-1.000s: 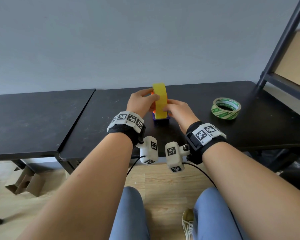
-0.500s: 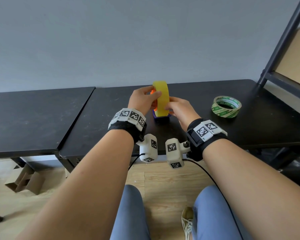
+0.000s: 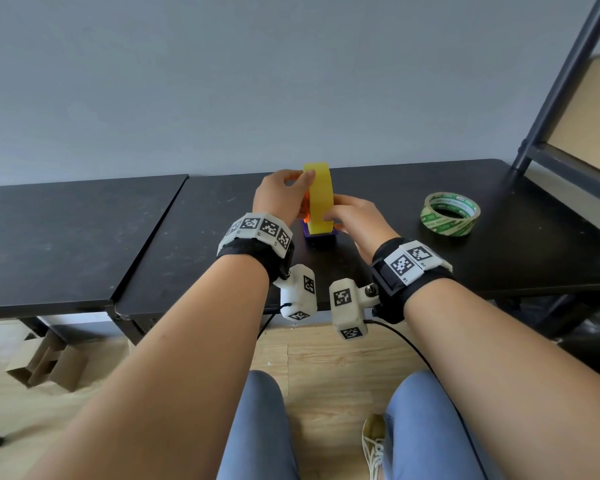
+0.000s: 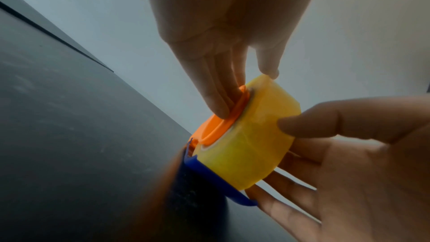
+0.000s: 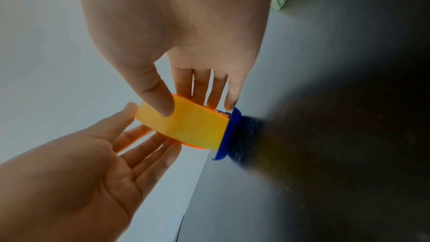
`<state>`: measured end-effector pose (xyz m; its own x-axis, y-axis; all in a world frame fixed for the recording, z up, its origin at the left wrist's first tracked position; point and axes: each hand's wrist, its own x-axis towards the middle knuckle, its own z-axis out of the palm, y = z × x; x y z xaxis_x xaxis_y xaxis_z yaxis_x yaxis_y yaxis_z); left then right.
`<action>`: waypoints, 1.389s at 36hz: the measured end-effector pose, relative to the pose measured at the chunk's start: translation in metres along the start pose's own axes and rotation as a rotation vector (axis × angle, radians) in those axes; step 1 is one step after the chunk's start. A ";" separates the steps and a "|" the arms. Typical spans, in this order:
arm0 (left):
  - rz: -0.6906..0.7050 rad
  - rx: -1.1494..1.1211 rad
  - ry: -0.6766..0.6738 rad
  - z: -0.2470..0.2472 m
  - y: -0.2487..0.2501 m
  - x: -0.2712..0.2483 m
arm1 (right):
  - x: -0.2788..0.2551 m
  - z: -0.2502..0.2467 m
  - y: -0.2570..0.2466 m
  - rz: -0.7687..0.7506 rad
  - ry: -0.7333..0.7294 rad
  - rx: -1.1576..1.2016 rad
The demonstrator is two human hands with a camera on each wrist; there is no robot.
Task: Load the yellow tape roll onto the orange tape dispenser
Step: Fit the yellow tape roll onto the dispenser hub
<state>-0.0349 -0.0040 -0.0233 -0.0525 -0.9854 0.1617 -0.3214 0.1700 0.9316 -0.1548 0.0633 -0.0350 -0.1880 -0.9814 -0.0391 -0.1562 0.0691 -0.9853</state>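
Observation:
The yellow tape roll [image 3: 321, 199] stands on edge on the orange tape dispenser [image 3: 305, 211], whose blue base [image 3: 321, 236] rests on the black table [image 3: 499, 258]. In the left wrist view the orange hub [image 4: 216, 126] sits in the yellow tape roll's [image 4: 251, 135] core. My left hand [image 3: 284, 195] presses straight fingers [image 4: 216, 102] against that hub, thumb on the roll's top edge. My right hand [image 3: 354, 216] lays straight fingers [image 5: 202, 89] on the yellow tape roll's [image 5: 190, 126] right face, thumb on the tread. The hub's right side is hidden.
A green-printed tape roll [image 3: 450, 213] lies flat on the table to the right. A second black table [image 3: 66, 230] adjoins on the left. A dark shelf frame [image 3: 551, 133] stands at the far right. Cardboard [image 3: 49, 365] lies on the floor below.
My left thumb has slid up to the top edge of the yellow roll. Both hands stay against the roll and dispenser, which keep their place on the table.

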 end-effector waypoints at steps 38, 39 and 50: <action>0.011 -0.008 -0.019 -0.007 -0.002 -0.001 | 0.000 0.003 0.006 -0.033 -0.029 -0.038; 0.008 -0.021 -0.029 -0.008 -0.003 -0.002 | 0.001 0.004 0.006 -0.025 -0.022 -0.022; -0.008 -0.116 -0.160 -0.014 -0.003 -0.012 | 0.005 0.006 0.002 0.008 -0.005 0.059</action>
<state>-0.0201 0.0071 -0.0239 -0.2027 -0.9732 0.1087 -0.2120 0.1520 0.9654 -0.1498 0.0574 -0.0380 -0.1837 -0.9818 -0.0474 -0.0969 0.0661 -0.9931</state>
